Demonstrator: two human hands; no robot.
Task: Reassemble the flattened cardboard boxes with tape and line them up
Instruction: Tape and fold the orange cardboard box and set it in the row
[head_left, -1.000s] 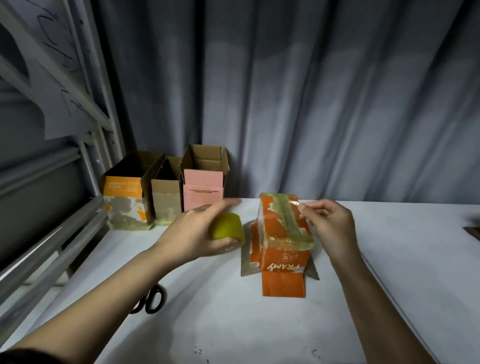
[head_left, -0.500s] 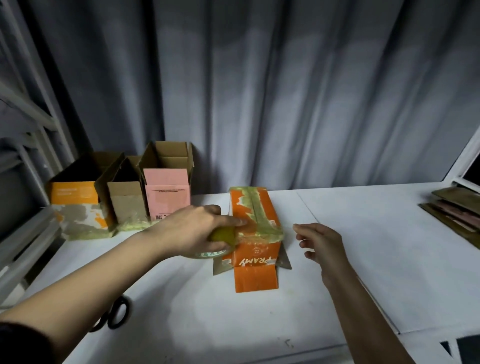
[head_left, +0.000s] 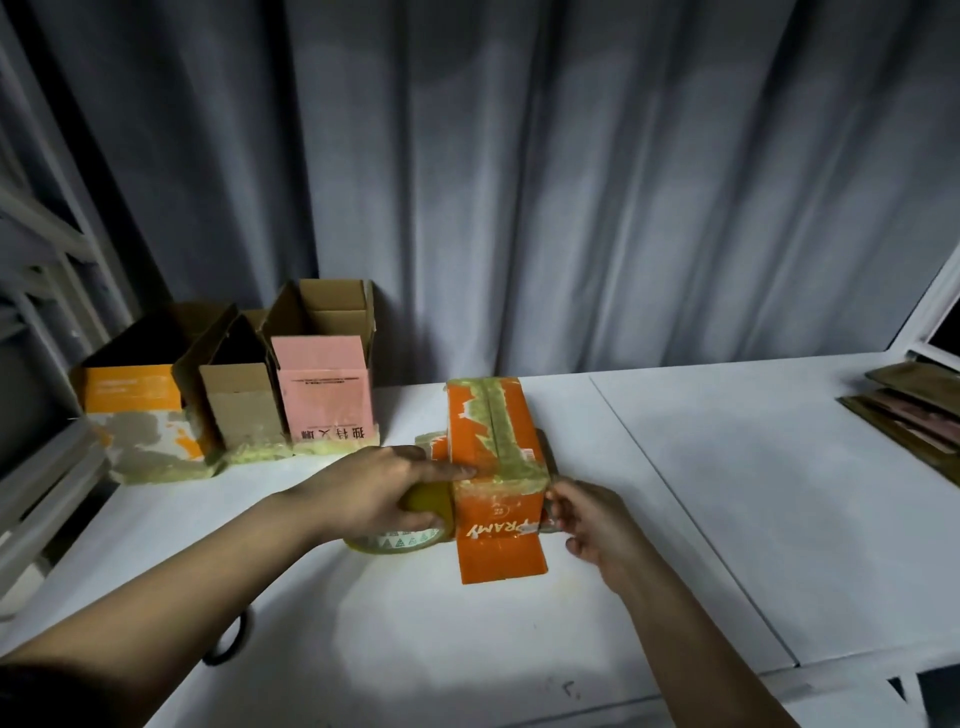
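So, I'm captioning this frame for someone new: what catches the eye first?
The orange box, upside down at the table's centre with yellowish tape along its seam. The left hand grips a tape roll against its left side; the right hand touches its right edge. Three open boxes line the back left.

The scene is dim, with the brightest patch on the white bench (head_left: 727, 519) in front of the person, as if lit from above and near the camera. The grey curtain (head_left: 571, 182) fades from mid-grey to near black at the top and far left. Soft shadows lie under both forearms and beside the orange box (head_left: 493, 431). The shelf frame (head_left: 47, 270) on the left bends with wide-angle distortion. Edges look slightly soft and grainy, and the print on the pink box (head_left: 324, 395) is barely legible.
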